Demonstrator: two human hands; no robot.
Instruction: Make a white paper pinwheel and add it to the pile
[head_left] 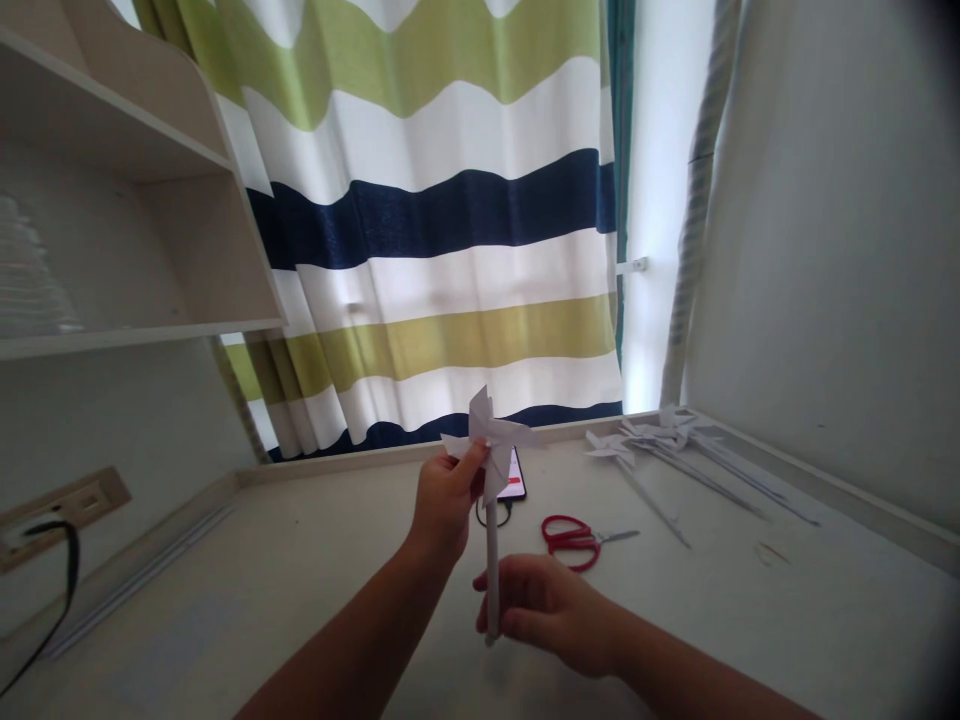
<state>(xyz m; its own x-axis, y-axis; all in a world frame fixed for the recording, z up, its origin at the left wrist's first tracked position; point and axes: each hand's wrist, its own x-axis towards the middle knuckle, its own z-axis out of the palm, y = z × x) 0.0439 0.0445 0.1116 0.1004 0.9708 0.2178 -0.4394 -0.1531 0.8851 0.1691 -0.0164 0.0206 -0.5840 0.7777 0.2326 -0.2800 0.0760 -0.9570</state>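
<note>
A white paper pinwheel [493, 470] stands upright in front of me, its folded blades on top of a rolled paper stick. My left hand [448, 500] pinches it at the centre of the blades, thumb on the near side. Lower down, my right hand [551, 610] has its fingers curled round the bottom part of the stick, which passes between thumb and fingers. Behind the pinwheel lies a phone [515, 478] with a lit screen, partly hidden by the blades. Red-handled scissors [581, 540] lie on the table just beyond my right hand.
Several finished paper pinwheels [664, 435] lie at the table's back right. Long white paper sticks [142, 580] rest along the left edge. A black cable [71, 570] hangs from a wall socket [67, 510]. Shelves [135, 250] overhang the left side; a striped curtain [442, 210] covers the back.
</note>
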